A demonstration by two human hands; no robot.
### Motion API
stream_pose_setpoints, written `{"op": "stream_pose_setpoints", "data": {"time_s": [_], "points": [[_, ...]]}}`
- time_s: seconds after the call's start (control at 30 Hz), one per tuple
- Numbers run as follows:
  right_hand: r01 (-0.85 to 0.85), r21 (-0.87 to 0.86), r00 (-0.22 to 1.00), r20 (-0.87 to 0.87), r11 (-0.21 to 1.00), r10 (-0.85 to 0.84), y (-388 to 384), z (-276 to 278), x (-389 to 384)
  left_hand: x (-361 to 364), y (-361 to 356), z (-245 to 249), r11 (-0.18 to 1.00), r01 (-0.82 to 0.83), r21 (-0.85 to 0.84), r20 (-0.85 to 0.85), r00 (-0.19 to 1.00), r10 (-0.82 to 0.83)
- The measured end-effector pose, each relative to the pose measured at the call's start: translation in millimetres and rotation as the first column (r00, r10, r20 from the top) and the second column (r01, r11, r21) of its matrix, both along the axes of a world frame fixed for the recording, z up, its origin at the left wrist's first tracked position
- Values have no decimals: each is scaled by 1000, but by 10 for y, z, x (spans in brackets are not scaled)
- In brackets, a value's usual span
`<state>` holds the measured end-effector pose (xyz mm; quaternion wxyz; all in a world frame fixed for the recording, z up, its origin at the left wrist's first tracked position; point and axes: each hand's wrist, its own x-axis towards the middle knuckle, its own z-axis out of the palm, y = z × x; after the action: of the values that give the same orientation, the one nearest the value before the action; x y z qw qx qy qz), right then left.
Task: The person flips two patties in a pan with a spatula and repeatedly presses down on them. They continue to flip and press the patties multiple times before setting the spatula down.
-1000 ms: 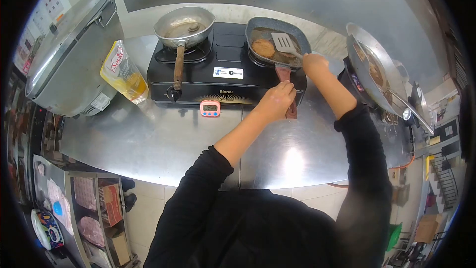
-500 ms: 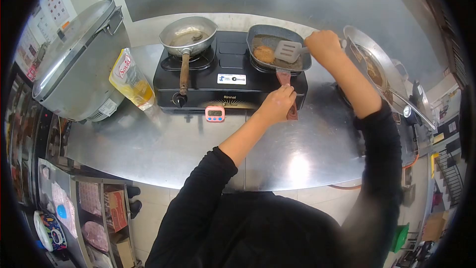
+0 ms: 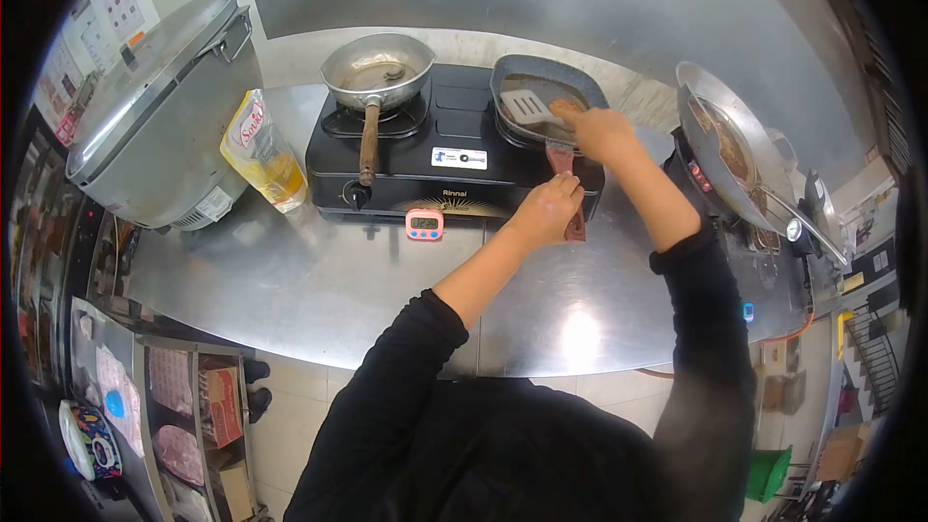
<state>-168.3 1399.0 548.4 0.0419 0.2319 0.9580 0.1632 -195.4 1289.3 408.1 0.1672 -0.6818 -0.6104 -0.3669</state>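
Observation:
A grey square frying pan (image 3: 505,66) sits on the right burner of the black gas stove (image 3: 406,166). My left hand (image 3: 547,209) is closed round the pan's reddish-brown handle, below the rim. My right hand (image 3: 605,134) grips a slotted spatula (image 3: 525,106), whose light grey blade lies over the left part of the pan. Between the blade and my right hand shows a browned piece of food (image 3: 566,107), partly hidden by the fingers. Dark liquid covers the pan's bottom around it.
A wooden-handled metal pan (image 3: 369,101) stands on the left burner. Below the stove is a pink timer (image 3: 424,224). An oil pouch (image 3: 263,153) leans near a large metal pot (image 3: 159,135) at left. A wide wok (image 3: 739,126) with a thermometer (image 3: 794,229) stands at right.
My right hand has moved down and left over the pan, and the spatula blade has shifted left. The browned piece now shows right of the blade instead of left. My left hand stays on the handle.

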Motion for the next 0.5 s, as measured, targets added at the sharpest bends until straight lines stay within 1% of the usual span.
{"op": "stream_pose_setpoints", "data": {"time_s": [0.1,0.2,0.3,0.4,0.5], "points": [[24,34,998,-52,999,-22,65,-19,-61,-9,23,-37,999,-10,34,-38,999,11],[34,100,999,30,994,-38,77,-145,-138,-9,28,-36,1000,-8,27,-20,1000,9],[77,79,996,43,994,-80,152,-410,-242,-1,10,-10,994,-6,108,-29,1000,9],[129,131,989,58,983,-138,-5,-578,-237,19,-11,12,999,13,-38,89,996,-10],[174,112,985,-35,978,-171,-88,-607,-222,9,-40,34,999,51,-8,94,994,-50]]}}
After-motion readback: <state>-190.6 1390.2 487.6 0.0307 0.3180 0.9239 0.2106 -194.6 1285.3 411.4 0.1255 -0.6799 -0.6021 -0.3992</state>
